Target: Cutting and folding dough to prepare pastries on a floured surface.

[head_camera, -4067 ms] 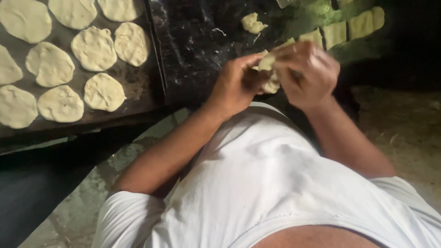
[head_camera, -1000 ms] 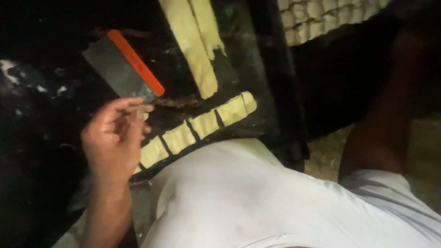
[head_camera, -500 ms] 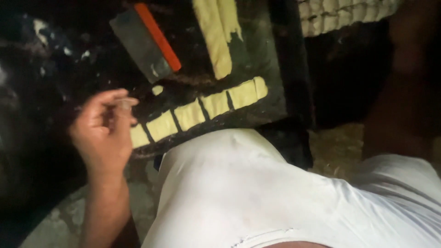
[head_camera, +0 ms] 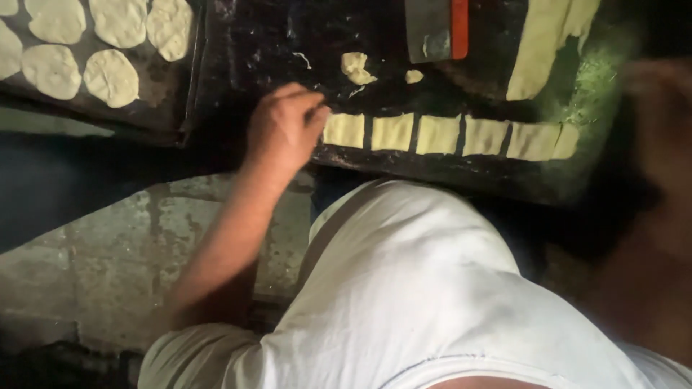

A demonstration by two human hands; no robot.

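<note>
Left hand (head_camera: pixel 285 133), fingers curled, touches the end of 6 dough squares (head_camera: pixel 393 132); tray (head_camera: pixel 162 108) holds flattened rounds (head_camera: pixel 112 77).

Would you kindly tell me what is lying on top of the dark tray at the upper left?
Five pale flattened dough rounds lie in view on the dark tray, with a sixth showing at the left edge. The frame edge cuts off the rest of the tray, so any others cannot be seen.

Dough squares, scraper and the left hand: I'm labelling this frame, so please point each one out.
Dough squares (head_camera: pixel 393 132): head view, middle of the second square in the row.
Scraper (head_camera: pixel 431 29): head view, on the grey metal blade.
Left hand (head_camera: pixel 282 130): head view, back of the hand.
</note>
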